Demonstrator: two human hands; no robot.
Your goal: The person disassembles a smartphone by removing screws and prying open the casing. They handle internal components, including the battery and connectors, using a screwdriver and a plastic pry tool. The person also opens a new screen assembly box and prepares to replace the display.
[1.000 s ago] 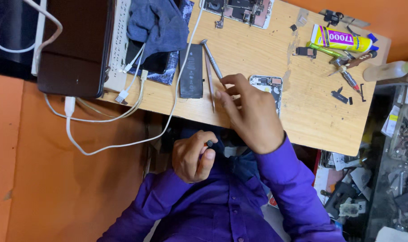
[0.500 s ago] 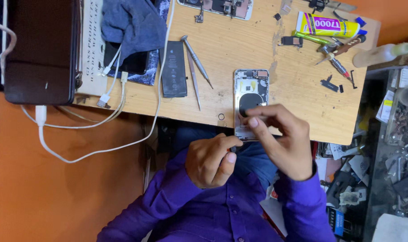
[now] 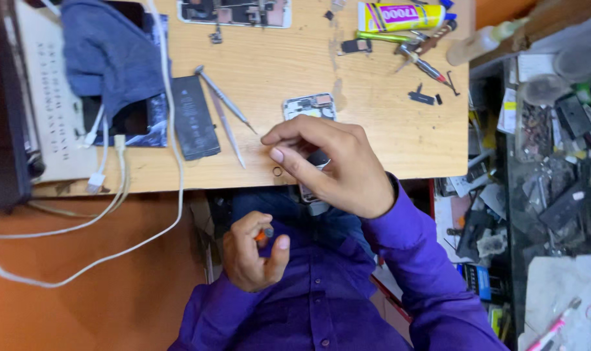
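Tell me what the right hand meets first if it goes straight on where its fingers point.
The right hand points along the desk: thin metal tweezers likely come first, the black battery beyond. Its height above the wood is unclear.

I'm at a phone repair workshop: my worn wooden table [image 3: 386,123] carries an opened phone w/ bare insides [image 3: 233,12], a flat black battery [image 3: 194,117], thin metal tweezers [image 3: 225,110], a yellow glue tube [image 3: 399,16]; cluttered spare-parts shelf [image 3: 555,169] beside it.
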